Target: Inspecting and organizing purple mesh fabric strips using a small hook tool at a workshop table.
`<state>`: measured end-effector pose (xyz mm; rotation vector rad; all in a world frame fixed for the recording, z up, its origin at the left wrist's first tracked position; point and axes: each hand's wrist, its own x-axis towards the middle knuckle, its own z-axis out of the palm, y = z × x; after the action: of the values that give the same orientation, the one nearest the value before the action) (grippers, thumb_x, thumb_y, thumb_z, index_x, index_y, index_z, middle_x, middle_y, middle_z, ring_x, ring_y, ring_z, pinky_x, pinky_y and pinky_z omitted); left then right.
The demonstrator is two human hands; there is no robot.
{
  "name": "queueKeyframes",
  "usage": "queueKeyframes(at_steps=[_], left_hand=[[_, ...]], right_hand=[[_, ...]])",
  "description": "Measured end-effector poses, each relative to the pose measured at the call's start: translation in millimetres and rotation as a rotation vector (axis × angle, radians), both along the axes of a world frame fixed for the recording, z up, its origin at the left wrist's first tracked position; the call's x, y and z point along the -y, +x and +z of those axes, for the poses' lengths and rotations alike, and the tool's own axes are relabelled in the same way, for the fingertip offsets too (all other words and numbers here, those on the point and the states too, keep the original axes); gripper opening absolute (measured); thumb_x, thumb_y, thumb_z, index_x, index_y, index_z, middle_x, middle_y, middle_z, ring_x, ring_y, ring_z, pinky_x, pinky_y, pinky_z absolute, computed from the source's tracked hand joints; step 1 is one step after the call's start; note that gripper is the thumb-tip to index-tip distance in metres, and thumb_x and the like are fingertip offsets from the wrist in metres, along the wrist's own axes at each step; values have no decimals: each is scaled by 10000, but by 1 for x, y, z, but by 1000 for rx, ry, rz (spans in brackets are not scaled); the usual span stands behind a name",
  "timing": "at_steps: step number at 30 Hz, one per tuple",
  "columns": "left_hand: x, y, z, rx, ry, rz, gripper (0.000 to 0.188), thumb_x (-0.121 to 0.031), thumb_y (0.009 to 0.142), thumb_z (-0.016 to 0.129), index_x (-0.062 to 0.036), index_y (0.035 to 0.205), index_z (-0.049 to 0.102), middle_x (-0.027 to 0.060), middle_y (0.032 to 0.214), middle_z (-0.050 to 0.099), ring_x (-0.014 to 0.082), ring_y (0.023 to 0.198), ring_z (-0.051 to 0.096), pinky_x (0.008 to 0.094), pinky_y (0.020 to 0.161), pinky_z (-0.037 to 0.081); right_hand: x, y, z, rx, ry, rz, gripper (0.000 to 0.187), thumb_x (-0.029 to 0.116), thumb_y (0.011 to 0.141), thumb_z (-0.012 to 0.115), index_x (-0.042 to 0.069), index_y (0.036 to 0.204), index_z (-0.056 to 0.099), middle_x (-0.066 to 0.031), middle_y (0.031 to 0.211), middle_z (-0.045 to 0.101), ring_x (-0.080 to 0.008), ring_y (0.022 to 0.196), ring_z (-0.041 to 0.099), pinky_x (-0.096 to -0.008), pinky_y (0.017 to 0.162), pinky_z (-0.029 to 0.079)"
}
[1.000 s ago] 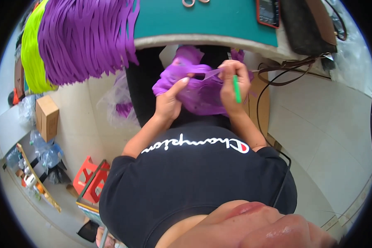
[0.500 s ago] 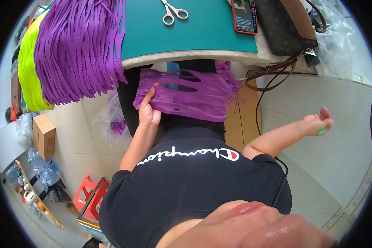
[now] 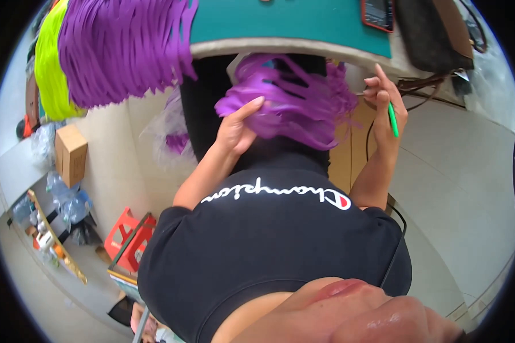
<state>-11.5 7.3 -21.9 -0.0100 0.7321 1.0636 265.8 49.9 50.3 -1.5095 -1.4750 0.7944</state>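
Note:
My left hand [image 3: 236,130] grips the left edge of a floppy purple sheet with long slits [image 3: 294,108], thumb on top, over my lap. The sheet is blurred and its strands hang loosely. To the right, beside the table edge and apart from the sheet, my right hand [image 3: 388,100] is raised with the index finger stretched out and the other fingers curled. A slim green stick-like tool [image 3: 393,121] is tucked in that hand; its other end is hidden.
Purple slitted sheets [image 3: 126,46] and yellow-green ones [image 3: 50,63] hang over the table's left side. A green mat [image 3: 280,26] covers the tabletop, with a phone [image 3: 377,17] and a brown bag [image 3: 435,37] at right. A cardboard box [image 3: 70,155] and red stool [image 3: 129,237] stand on the left.
My right hand has swung in from the far right to near the table edge, still with the green tool. The purple sheet has bunched up and shifted in my left hand. The whole view has shifted.

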Motion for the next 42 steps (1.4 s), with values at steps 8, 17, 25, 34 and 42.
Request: queueKeyframes(at_steps=[8, 17, 25, 34, 42], left_hand=[[-1, 16, 20, -132, 114, 22, 287, -70, 881, 668, -22, 1158, 608, 81, 1077, 669, 183, 1011, 640, 352, 941, 487], [-1, 13, 26, -130, 166, 52, 281, -22, 877, 638, -14, 1157, 606, 86, 1086, 663, 178, 1019, 629, 331, 940, 476], [-1, 15, 25, -241, 234, 48, 229, 0, 886, 637, -14, 1114, 634, 66, 1050, 674, 159, 990, 637, 305, 917, 484], [3, 19, 17, -330, 255, 103, 227, 14, 877, 652, -21, 1101, 638, 46, 1034, 671, 137, 965, 637, 294, 890, 496], [2, 19, 19, -346, 236, 71, 227, 0, 877, 663, -29, 1101, 641, 32, 1028, 669, 130, 955, 632, 291, 883, 492]], right_hand=[[13, -85, -41, -626, -36, 360, 97, 23, 952, 572, -30, 1032, 563, -136, 1032, 629, -172, 946, 644, -273, 833, 528], [23, -93, -48, -696, -162, 309, 160, 104, 969, 580, -35, 1049, 582, -128, 962, 670, -178, 871, 673, -289, 788, 552], [26, -97, -51, -710, -179, 299, 145, 93, 970, 574, -35, 1037, 583, -129, 982, 661, -183, 879, 673, -289, 790, 559], [22, -101, -44, 15, 335, 290, 64, 17, 856, 695, -3, 910, 667, -118, 857, 676, -220, 772, 661, -290, 718, 518], [25, -94, -42, -588, -53, 190, 116, 83, 940, 607, -12, 995, 646, -109, 898, 674, -178, 782, 660, -275, 706, 516]])
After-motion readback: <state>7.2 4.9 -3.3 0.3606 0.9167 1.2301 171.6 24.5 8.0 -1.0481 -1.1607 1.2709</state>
